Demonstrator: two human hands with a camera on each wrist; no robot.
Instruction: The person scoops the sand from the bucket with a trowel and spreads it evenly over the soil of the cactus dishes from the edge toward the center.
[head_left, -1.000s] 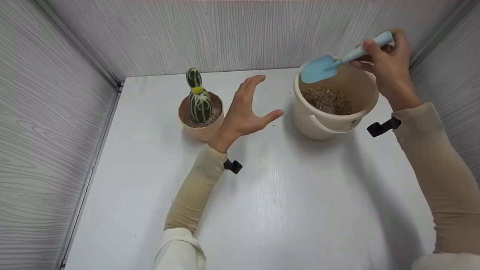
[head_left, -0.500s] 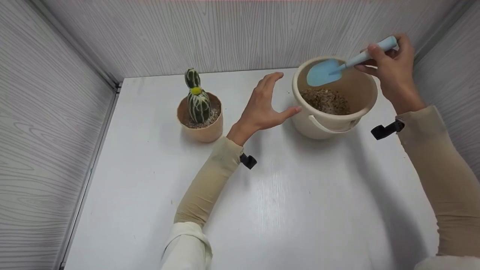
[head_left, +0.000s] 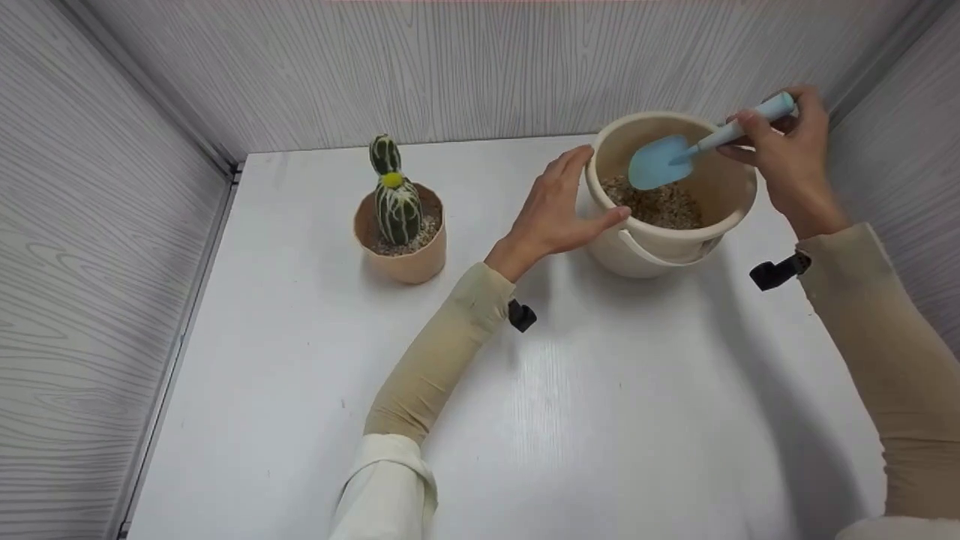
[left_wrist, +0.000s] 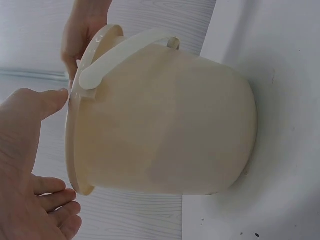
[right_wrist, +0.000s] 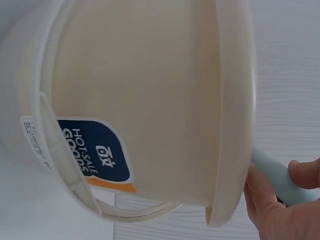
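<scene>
The person is wearing close-fitting tan sleeves (head_left: pixel 442 352) on both forearms, reaching down to the wrists. Bunching above the left one, near the elbow, is a looser cream-white sleeve (head_left: pixel 386 487). A small black clip-like mount (head_left: pixel 522 315) is sticking out at the left wrist, and another black mount (head_left: pixel 776 271) at the right wrist. Both hands are bare.

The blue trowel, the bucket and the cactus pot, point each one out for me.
blue trowel (head_left: pixel 658 163), head view, on its blade above the gravel.
bucket (head_left: pixel 637 259), head view, on its outer front wall.
cactus pot (head_left: pixel 409 264), head view, on its front wall.
</scene>
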